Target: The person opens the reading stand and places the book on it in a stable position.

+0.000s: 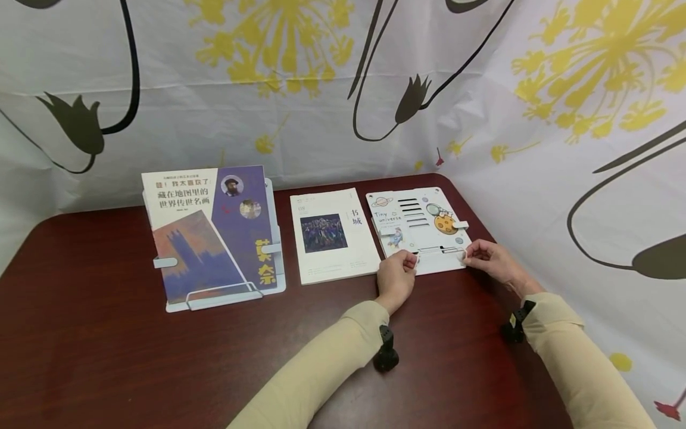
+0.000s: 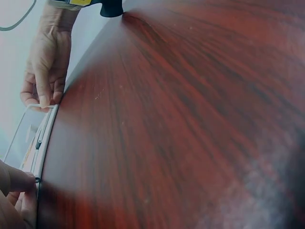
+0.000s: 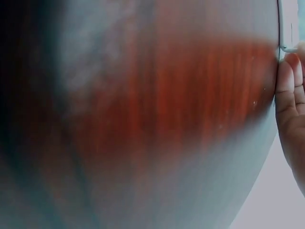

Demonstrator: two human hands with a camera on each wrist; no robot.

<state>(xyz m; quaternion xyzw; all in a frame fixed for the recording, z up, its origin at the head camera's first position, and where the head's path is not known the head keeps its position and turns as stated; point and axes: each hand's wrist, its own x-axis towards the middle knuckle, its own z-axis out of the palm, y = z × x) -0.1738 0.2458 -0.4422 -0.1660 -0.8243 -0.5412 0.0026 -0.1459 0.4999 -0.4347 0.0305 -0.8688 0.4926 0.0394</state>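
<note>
A white book stand (image 1: pixel 440 263) printed with "Tiny universe" and space cartoons lies flat at the table's right back. My left hand (image 1: pixel 398 277) pinches the left side of its wire page holder at the front edge. On the other side, my right hand (image 1: pixel 495 262) pinches the same wire between thumb and fingers. The left wrist view shows the white wire (image 2: pixel 18 126) standing out from the panel, with the right hand (image 2: pixel 46 71) on its far corner. Only the edge of the right hand (image 3: pixel 290 105) enters the right wrist view, beside the stand's rim.
Left of the stand lies a white-covered book (image 1: pixel 337 256) with a dark picture. Farther left, a purple and white art book (image 1: pixel 236 238) rests on another stand with side clips and a wire. A patterned curtain (image 1: pixel 321 137) borders the dark red table (image 1: pixel 107 345) behind and right.
</note>
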